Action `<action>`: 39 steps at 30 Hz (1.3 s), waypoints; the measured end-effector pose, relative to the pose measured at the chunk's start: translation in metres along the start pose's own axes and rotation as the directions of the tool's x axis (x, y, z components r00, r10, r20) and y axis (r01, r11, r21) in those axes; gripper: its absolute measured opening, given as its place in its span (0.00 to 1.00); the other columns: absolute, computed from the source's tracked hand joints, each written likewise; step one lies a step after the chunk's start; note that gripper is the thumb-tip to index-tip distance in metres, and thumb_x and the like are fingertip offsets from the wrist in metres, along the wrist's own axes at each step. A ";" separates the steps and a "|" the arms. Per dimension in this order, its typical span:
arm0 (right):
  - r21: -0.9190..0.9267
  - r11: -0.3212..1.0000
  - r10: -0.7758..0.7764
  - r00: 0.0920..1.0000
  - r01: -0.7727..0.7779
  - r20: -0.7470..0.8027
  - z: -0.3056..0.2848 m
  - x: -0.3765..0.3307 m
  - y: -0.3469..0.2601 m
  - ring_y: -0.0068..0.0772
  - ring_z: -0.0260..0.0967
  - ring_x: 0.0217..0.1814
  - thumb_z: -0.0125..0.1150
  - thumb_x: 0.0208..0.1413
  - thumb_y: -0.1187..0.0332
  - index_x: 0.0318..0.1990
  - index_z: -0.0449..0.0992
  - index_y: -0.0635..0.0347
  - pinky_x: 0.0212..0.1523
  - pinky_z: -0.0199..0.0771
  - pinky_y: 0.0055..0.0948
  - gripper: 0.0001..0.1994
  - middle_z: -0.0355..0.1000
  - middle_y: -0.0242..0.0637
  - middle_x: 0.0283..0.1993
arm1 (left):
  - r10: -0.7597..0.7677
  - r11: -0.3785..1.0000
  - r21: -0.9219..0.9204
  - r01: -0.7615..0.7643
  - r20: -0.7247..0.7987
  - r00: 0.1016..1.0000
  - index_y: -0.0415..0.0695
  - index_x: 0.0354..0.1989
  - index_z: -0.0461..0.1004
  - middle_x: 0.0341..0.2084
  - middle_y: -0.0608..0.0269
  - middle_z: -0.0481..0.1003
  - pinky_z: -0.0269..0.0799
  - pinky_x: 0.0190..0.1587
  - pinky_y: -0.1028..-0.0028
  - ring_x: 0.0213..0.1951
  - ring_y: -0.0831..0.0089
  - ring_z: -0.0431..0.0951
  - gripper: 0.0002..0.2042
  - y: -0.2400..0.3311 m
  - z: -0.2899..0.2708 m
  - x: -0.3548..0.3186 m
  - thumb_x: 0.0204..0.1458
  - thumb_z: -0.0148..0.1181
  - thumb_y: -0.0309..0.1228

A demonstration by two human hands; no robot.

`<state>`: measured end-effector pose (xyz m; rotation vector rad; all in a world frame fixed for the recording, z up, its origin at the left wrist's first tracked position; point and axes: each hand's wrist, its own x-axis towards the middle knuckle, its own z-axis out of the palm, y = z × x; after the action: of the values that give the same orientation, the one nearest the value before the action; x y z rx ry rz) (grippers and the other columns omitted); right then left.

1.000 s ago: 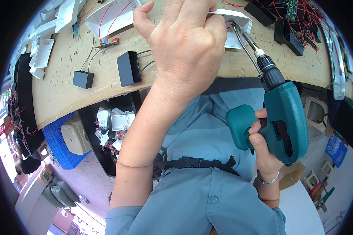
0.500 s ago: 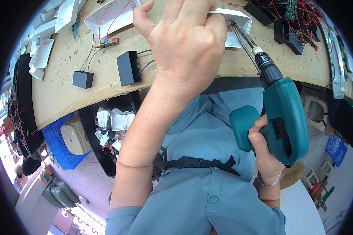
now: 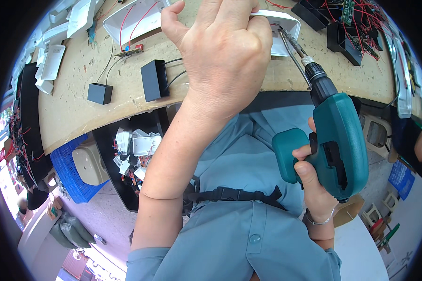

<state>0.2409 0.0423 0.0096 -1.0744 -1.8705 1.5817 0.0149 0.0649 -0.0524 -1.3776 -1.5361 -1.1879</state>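
Observation:
My left hand (image 3: 225,51) is closed over a white plastic housing (image 3: 281,28) on the wooden bench (image 3: 79,117), pinning it down; most of the housing is hidden under the hand. My right hand (image 3: 309,173) grips the handle of a teal cordless screwdriver (image 3: 335,140). Its long bit (image 3: 290,42) slants up and left, with the tip resting in the housing beside my left fingers.
Two black boxes with wires (image 3: 152,79) (image 3: 100,92) lie on the bench left of my hand. White housings with red wires (image 3: 131,18) sit at the back left, black parts and red wiring (image 3: 347,23) at the back right. Under the bench are a blue crate (image 3: 75,173) and a bin of white parts (image 3: 136,145).
The screwdriver has shifted slightly right and down in view. My left hand stays on the white housing.

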 end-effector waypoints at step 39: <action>0.019 0.997 -0.069 0.998 0.069 -0.005 -0.001 0.003 0.005 0.22 0.68 0.34 0.65 0.46 0.73 0.54 0.65 0.67 0.37 0.70 0.22 0.26 0.69 0.42 0.47 | -0.024 0.999 0.025 0.023 0.047 0.999 0.43 0.20 0.71 0.30 0.67 0.70 0.52 0.49 0.55 0.34 0.71 0.70 0.03 0.003 -0.003 0.004 0.42 0.56 0.23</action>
<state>0.2412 0.0448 0.0042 -0.9934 -1.8652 1.5544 0.0168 0.0635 -0.0471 -1.3845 -1.5989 -1.1540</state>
